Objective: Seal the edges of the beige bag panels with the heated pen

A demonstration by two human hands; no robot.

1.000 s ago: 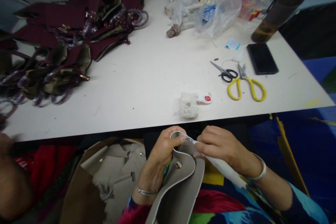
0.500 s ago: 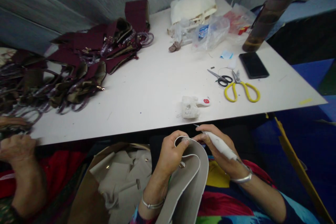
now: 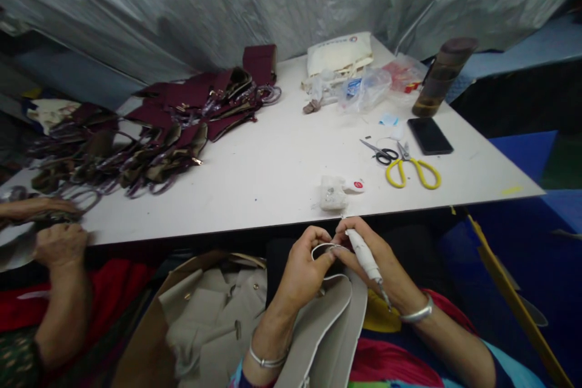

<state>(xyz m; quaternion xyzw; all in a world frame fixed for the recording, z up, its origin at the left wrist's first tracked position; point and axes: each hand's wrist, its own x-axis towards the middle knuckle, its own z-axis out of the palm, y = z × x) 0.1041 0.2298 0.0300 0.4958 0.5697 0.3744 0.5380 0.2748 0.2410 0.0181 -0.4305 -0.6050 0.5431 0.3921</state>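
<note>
A grey-beige leather-like panel (image 3: pixel 328 315) with pale edges hangs curled over my lap. Its upper edge is pinched between the thumb and fingers of my left hand (image 3: pixel 305 267). Close against it, my right hand (image 3: pixel 373 257) holds a thin tool with a white wrapped handle (image 3: pixel 362 253); the handle lies across the hand and its fine tip points up past the fingers. The right thumb and fingertips also touch the panel's edge beside my left thumb. What lies between the fingertips is too small to make out.
Maroon handbags (image 3: pixel 195 97) pile up on the white table (image 3: pixel 273 176). Near me lie a whitish block (image 3: pixel 333 193), black scissors (image 3: pixel 385 155), yellow-handled snips (image 3: pixel 426 173), a phone (image 3: pixel 430 136) and a bottle (image 3: pixel 443 79). A carton (image 3: pixel 145 327) holds beige pieces. A co-worker's hands (image 3: pixel 61 242) work at left.
My right hand has come in against the left at the panel's edge, and the tool has turned steeper. The camera view has tilted up and shifted left. The co-worker's hands have moved slightly.
</note>
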